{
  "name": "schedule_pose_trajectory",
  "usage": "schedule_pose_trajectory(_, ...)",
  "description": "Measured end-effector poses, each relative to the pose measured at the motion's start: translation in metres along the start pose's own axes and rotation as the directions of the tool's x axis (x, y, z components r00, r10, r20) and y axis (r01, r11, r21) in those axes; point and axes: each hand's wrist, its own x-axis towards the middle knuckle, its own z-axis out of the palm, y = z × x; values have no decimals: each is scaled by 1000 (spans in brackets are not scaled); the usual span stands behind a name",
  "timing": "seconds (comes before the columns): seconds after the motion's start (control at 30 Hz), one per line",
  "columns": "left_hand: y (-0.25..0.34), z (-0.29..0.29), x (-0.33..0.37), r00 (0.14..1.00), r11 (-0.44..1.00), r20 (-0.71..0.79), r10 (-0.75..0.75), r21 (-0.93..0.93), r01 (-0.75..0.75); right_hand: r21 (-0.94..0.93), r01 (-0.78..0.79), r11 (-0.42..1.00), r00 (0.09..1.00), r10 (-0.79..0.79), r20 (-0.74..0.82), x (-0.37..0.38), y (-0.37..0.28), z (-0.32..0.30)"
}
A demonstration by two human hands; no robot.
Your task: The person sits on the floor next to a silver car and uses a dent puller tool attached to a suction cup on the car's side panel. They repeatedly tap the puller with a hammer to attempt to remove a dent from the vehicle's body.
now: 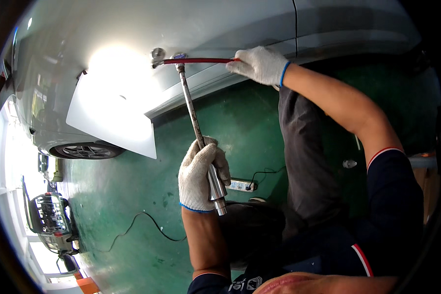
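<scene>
White knit gloves with blue cuffs cover both my hands. My left hand [197,179] is wrapped round the lower end of a steel slide hammer [190,105], near its thick cylindrical weight. The rod slants up and away to a small blue piece [180,56] at the silver car body panel [220,29]. In my right hand [262,66], closed on its end, is a thin red-handled hammer [201,61]. It lies across the top of the rod, its metal head just to the left, close to the panel. A round shiny spot by the head looks like its reflection.
A white board [103,117], brightly lit, leans at the panel on the left. Below are a car wheel [87,150] and green floor [147,196]. A power strip [242,185] with a black cable lies near my legs. Another vehicle [51,220] stands far left.
</scene>
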Motion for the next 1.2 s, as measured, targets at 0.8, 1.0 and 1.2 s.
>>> schedule_pose_trajectory(0.8,3,2,-2,1000,1000,-9,-16,13,16,10,-110,994,994,110,19,-27,2,-9)
schedule_pose_trajectory(1.0,4,4,-3,1000,1000,-5,-19,3,19,30,-161,987,986,159,42,-23,25,-8)
schedule_pose_trajectory(1.2,2,2,-1,1000,1000,4,1,1,-1,-18,53,998,993,-55,-105,-40,14,-5)
